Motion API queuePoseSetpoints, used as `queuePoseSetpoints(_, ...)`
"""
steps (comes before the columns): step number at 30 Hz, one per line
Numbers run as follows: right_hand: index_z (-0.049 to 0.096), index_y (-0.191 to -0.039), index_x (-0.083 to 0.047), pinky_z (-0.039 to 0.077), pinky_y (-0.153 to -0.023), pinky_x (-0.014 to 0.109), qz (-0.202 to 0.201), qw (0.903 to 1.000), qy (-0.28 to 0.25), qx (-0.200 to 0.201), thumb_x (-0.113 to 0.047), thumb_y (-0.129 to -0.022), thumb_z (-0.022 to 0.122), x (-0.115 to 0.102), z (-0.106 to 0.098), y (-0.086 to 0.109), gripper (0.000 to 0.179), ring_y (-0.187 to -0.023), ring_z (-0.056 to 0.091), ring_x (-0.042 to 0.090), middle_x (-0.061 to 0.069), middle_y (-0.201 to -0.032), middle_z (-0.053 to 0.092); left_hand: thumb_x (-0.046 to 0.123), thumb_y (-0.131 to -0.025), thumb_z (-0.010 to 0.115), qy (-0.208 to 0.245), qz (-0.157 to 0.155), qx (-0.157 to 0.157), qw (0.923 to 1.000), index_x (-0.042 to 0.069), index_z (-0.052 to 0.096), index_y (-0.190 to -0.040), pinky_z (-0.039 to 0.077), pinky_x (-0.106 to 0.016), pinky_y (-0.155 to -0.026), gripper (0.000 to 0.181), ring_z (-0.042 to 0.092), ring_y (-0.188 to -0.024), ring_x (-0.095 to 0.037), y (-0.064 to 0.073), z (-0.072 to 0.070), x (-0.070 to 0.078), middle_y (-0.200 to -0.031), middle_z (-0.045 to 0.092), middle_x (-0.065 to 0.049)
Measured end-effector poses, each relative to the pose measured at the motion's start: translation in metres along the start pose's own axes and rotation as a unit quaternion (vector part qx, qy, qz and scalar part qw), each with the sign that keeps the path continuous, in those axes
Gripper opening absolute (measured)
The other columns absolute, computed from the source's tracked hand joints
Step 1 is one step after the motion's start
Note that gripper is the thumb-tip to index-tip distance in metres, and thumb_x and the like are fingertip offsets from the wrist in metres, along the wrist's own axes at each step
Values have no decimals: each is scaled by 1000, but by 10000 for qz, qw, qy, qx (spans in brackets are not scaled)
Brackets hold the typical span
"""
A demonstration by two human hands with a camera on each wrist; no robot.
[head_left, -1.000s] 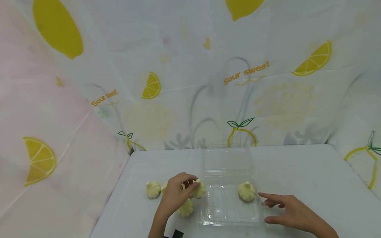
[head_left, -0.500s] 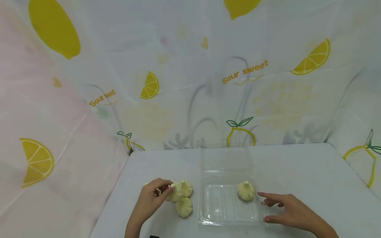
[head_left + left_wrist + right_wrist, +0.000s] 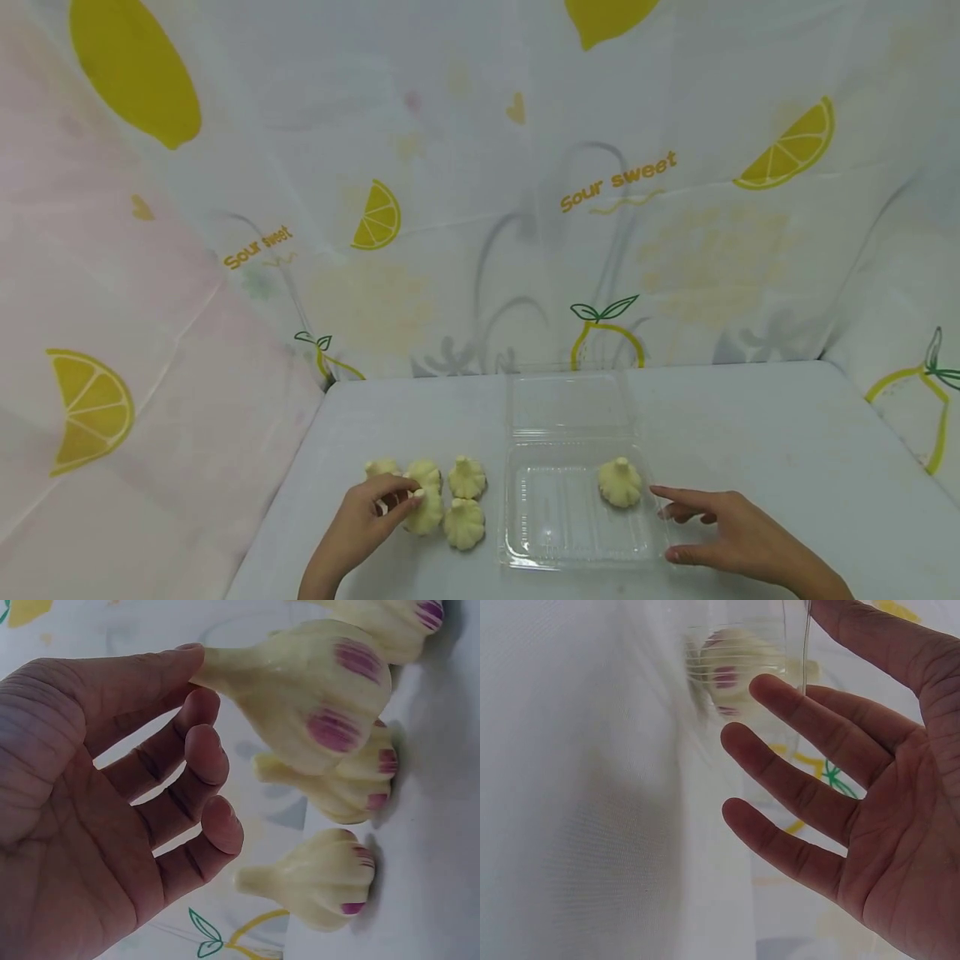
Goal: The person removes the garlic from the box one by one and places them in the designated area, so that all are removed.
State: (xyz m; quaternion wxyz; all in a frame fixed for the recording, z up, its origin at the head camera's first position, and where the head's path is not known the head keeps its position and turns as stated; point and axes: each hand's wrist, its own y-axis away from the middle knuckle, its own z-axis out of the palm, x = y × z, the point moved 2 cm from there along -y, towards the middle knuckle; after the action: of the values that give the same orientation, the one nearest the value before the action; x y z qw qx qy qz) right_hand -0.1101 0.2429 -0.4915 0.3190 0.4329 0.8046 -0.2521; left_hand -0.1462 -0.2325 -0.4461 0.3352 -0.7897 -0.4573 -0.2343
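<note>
My left hand [image 3: 358, 518] pinches a garlic bulb [image 3: 311, 694] by its stem between thumb and index finger; the other fingers are loosely bent. The bulb is pale cream with purple streaks on its base. More garlic bulbs stand around it on the table, one of them [image 3: 464, 523] just to the right and another [image 3: 311, 881] lower in the left wrist view. A clear plastic clamshell box [image 3: 555, 550] lies with its lid folded back. Inside, at the right, sits a single garlic bulb [image 3: 620, 482]. With fingers spread, my right hand [image 3: 731, 533] touches the box's right edge.
The white table [image 3: 772, 450] carries everything. Behind it and at the sides hangs a cloth [image 3: 450, 292] printed with lemons. The lid [image 3: 572, 404] of the box extends toward the table's back edge.
My left hand has moved left, away from the box, carrying the bulb to the front of the group and uncovering the bulbs behind. The right hand stays at the box's edge.
</note>
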Motion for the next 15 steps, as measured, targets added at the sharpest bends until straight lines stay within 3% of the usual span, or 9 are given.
queuePoseSetpoints(6,58,-136,-9,52,-67,30,-69,10000,43,36,-34,-82,81,-1,0,0,64,-92,66,6,-5,-105,72,12,-89,75,11,158,-101,9998,14,72,-96,51,-25,-57,8,56,-68,-4,5,4,-12,-79,61,11)
queuePoseSetpoints(15,59,-136,-10,53,-68,30,-67,10000,60,39,-35,-82,81,-2,0,0,64,-92,66,5,-6,-104,72,12,-87,76,-198,-136,-343,9991,13,73,-95,50,-25,-59,8,55,-69,-2,8,10,-22,-78,60,13)
